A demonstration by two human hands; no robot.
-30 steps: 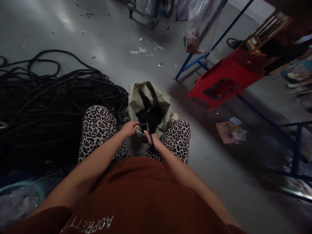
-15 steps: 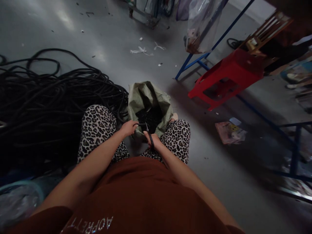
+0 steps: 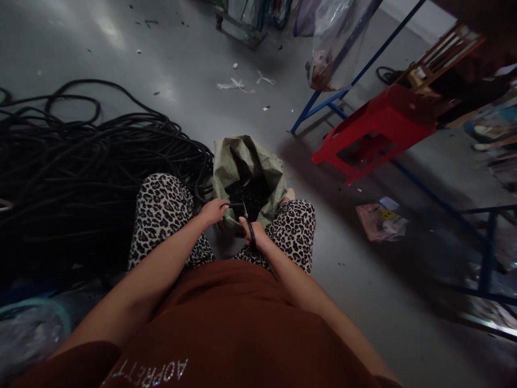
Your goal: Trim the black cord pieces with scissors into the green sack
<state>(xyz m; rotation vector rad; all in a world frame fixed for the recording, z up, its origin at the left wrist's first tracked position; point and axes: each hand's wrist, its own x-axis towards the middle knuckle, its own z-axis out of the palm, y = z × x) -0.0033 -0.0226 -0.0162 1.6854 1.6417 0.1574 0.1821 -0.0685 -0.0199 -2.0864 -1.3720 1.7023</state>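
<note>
Between my knees stands an open woven sack (image 3: 226, 161) with small black pieces (image 3: 254, 194) inside. My left hand (image 3: 213, 212) is closed on a black cord (image 3: 236, 205), whose free end sticks out to the right over the sack's mouth. My right hand (image 3: 254, 233) grips black-handled scissors (image 3: 246, 210); their blades point away from me and lie at the end of the cord. Whether the blades touch the cord I cannot tell. The fingers of my right hand partly hide the handles.
A big tangled heap of black cord (image 3: 100, 145) lies on the floor at left. To the right, a red plastic stool (image 3: 375, 132) lies tilted beside a blue metal frame (image 3: 309, 110). A tub with clear plastic (image 3: 32, 334) is at lower left. Paper scraps (image 3: 382, 221) lie on the floor.
The scissor blades have shifted slightly to the right and up along the cord, and more of the cord's end shows past my left hand. My hands have barely moved.
</note>
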